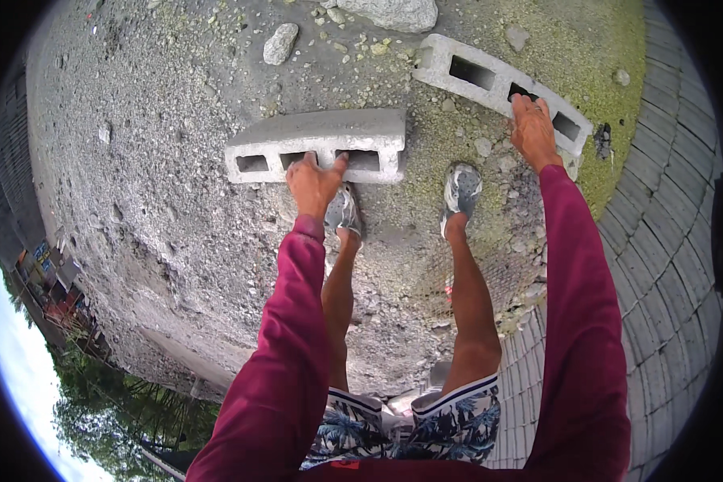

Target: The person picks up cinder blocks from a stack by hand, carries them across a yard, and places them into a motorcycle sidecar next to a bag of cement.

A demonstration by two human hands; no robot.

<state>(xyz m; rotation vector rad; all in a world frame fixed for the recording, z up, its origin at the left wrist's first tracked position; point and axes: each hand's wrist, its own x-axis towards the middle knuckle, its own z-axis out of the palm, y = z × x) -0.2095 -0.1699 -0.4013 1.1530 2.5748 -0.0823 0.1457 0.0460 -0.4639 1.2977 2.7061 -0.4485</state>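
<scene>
Two grey concrete hollow blocks are in front of my feet. On the left block (313,128), a long side faces up and the three openings face me. My left hand (313,183) grips it, fingers in the middle opening and thumb at the right one, closed round the web between them. The right block (490,84) is at a slant, farther off to the right. My right hand (533,132) has its fingers hooked into that block's middle opening; the fingertips are hidden inside. Whether either block is off the ground I cannot tell.
Gravelly ground (185,161) spreads around my feet, greenish at the right. Loose stones lie beyond the blocks, among them a big rock (394,12) and a smaller one (280,44). Rows of stacked grey blocks (659,241) run along the right side. My shoes stand just behind the blocks.
</scene>
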